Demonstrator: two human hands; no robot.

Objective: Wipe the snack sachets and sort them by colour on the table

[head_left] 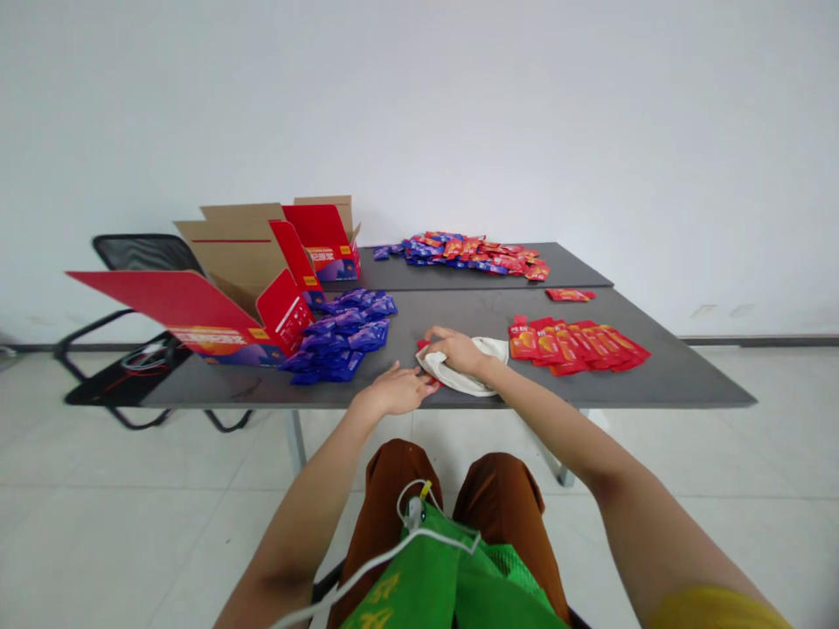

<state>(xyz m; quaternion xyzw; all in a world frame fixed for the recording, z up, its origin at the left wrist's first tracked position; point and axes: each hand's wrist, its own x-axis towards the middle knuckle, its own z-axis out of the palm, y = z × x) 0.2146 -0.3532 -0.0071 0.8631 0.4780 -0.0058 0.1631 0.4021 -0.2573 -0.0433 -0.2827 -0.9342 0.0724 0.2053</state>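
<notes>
A white cloth [495, 349] lies near the table's front edge, with a bit of a red packet [421, 344] showing at its left side. My right hand [457, 352] is on the cloth, its fingers curled around part of it. Just left of the cloth, my left hand [398, 390] rests low over the table edge with fingers spread, its fingertips close to the red packet's lower edge. Most of that packet is hidden by the cloth and my hands. Overlapping red packets [570, 346] lie in a row to the right. Blue packets [347, 332] are piled to the left.
Open red boxes [288, 319] stand at the table's left. A mixed heap of red and blue packets [468, 253] lies at the back, and a small red stack [570, 295] at the right. A black chair [148, 252] stands beyond the left end. A white cable [367, 570] crosses my lap.
</notes>
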